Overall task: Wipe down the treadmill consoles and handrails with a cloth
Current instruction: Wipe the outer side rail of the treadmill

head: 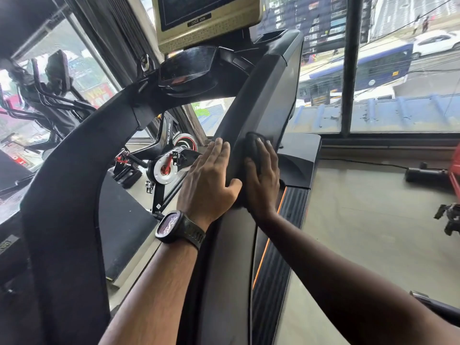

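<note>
A black treadmill fills the view, with a dark console (189, 68) at the top centre and a left handrail (69, 170) curving down. My right hand (265, 180) presses a dark bunched cloth (250, 145) flat against the outer face of the right handrail upright (256, 95), fingers extended over the cloth. My left hand (209, 180), with a watch on its wrist, rests on the inner face of the same upright. Its fingers are straight and its thumb lies across the front edge. The two hands nearly touch.
A gold-framed screen (206, 18) sits above the console. The treadmill's ribbed side rail (278, 245) with an orange stripe runs below my right arm. A spin bike (166, 165) stands beyond the handrails. A black device (425, 174) with a cable lies on the floor by the window.
</note>
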Tool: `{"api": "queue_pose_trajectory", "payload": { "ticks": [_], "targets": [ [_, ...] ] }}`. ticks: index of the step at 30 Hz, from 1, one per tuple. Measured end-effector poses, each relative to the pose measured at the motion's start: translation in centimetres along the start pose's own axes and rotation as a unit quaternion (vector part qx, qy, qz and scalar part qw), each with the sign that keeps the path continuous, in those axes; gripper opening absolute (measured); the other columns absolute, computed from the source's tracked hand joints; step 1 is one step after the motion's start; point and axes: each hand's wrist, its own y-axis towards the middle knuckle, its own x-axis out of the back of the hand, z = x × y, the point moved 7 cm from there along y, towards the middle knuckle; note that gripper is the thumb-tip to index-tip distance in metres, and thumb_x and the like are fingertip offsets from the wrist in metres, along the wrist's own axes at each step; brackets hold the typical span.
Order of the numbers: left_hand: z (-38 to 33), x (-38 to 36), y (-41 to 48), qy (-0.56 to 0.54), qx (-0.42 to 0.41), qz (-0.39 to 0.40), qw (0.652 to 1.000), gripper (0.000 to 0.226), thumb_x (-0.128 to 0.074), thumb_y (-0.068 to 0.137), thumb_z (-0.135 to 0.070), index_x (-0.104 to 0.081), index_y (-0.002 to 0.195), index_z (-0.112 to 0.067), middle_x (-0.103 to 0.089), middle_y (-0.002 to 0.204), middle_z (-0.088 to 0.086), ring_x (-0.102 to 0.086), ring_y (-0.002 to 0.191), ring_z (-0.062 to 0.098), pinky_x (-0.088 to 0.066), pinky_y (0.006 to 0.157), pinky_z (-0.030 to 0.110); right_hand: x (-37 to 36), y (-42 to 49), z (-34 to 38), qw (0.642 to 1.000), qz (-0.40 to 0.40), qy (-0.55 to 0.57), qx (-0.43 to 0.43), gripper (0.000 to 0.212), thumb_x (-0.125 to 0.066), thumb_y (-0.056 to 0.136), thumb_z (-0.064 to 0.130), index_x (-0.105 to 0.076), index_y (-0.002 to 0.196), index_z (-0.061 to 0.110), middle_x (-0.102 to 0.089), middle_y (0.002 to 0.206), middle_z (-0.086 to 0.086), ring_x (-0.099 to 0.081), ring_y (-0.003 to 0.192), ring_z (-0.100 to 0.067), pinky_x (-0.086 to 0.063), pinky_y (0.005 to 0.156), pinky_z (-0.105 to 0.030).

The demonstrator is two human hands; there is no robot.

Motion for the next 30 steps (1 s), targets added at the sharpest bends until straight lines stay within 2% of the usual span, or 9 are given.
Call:
{"api": "queue_pose_trajectory", "payload": {
  "ticks": [2,5,11,13,16,21,23,27,30],
  "targets": [
    [-0.1,0.0,-0.1,0.000,0.001,0.001,1.000,0.083,-0.044,0.080,-0.037,-0.028,0.158,-0.013,-0.021,0.166,0.005,-0.016,0.153,0.012,0.011,0.111,0.007,-0.1,1.6,-1.4,1.000,0.001,-0.016,-0.027,0.052,-0.046,0.101,0.037,-0.041,0.153,0.037,-0.032,0.163,0.009,-0.034,0.147,-0.017,-0.031,0.113,-0.034],
    [-0.2,0.1,-0.1,-0.003,-0.002,-0.001,1.000,0.083,-0.044,0.080,-0.036,-0.028,0.157,-0.012,-0.021,0.165,0.006,-0.016,0.153,0.012,0.016,0.107,0.003,-0.1,1.1,-4.1,0.984,0.011,-0.005,-0.179,0.053,-0.043,0.104,0.037,-0.035,0.157,0.035,-0.029,0.165,0.000,-0.033,0.148,-0.027,-0.029,0.118,-0.043],
    [-0.1,0.0,0.0,-0.002,-0.003,0.001,1.000,0.084,-0.046,0.080,-0.037,-0.026,0.158,-0.013,-0.019,0.166,0.004,-0.012,0.153,0.011,0.016,0.109,0.005,0.1,1.1,2.7,0.998,-0.001,0.021,0.066,0.053,-0.046,0.100,0.043,-0.045,0.152,0.033,-0.032,0.163,0.010,-0.033,0.147,-0.013,-0.031,0.114,-0.032],
    [-0.1,-0.2,-0.1,-0.006,0.001,0.007,1.000,0.084,-0.045,0.081,-0.037,-0.024,0.159,-0.014,-0.017,0.167,0.003,-0.011,0.153,0.009,0.007,0.116,0.012,-0.2,2.8,1.7,0.999,-0.010,0.009,0.033,0.053,-0.042,0.099,0.046,-0.043,0.151,0.037,-0.032,0.162,0.012,-0.036,0.145,-0.015,-0.033,0.113,-0.036],
    [0.0,-0.2,0.0,-0.008,0.003,0.009,1.000,0.084,-0.043,0.081,-0.038,-0.023,0.159,-0.015,-0.017,0.167,0.002,-0.010,0.153,0.009,0.002,0.118,0.016,-0.4,3.3,-1.8,0.991,-0.005,0.019,-0.136,0.059,-0.037,0.096,0.050,-0.037,0.154,0.038,-0.031,0.164,0.007,-0.037,0.145,-0.026,-0.033,0.116,-0.047],
    [0.3,-0.3,0.5,-0.006,0.008,0.018,1.000,0.085,-0.047,0.081,-0.040,-0.024,0.159,-0.016,-0.018,0.166,-0.001,-0.012,0.153,0.007,0.002,0.118,0.015,-0.2,2.1,2.1,0.998,0.016,0.001,0.064,0.052,-0.048,0.100,0.041,-0.042,0.151,0.037,-0.030,0.163,0.014,-0.031,0.146,-0.014,-0.030,0.113,-0.034],
    [0.3,-0.3,0.9,-0.010,0.005,0.026,1.000,0.085,-0.047,0.081,-0.040,-0.024,0.159,-0.016,-0.018,0.166,0.000,-0.013,0.153,0.008,-0.002,0.119,0.017,-0.2,3.5,1.8,0.998,0.012,-0.017,0.066,0.053,-0.046,0.099,0.042,-0.043,0.151,0.039,-0.031,0.162,0.015,-0.033,0.146,-0.015,-0.032,0.112,-0.034],
    [0.0,-0.5,2.3,0.005,0.000,0.035,0.999,0.083,-0.052,0.088,-0.038,-0.018,0.160,-0.015,-0.013,0.167,0.001,-0.009,0.154,0.009,0.001,0.117,0.016,-0.3,3.9,-0.5,0.996,0.002,0.016,-0.083,0.057,-0.039,0.098,0.045,-0.037,0.155,0.036,-0.029,0.164,0.009,-0.030,0.148,-0.017,-0.028,0.119,-0.047],
    [-0.1,-0.7,3.2,0.005,0.009,0.036,0.999,0.085,-0.051,0.084,-0.040,-0.021,0.160,-0.015,-0.015,0.167,0.000,-0.012,0.153,0.009,-0.005,0.119,0.019,-0.2,2.9,1.8,0.997,0.028,-0.015,0.071,0.053,-0.046,0.100,0.043,-0.041,0.152,0.038,-0.029,0.164,0.012,-0.030,0.147,-0.018,-0.027,0.116,-0.035]
  ]
}}
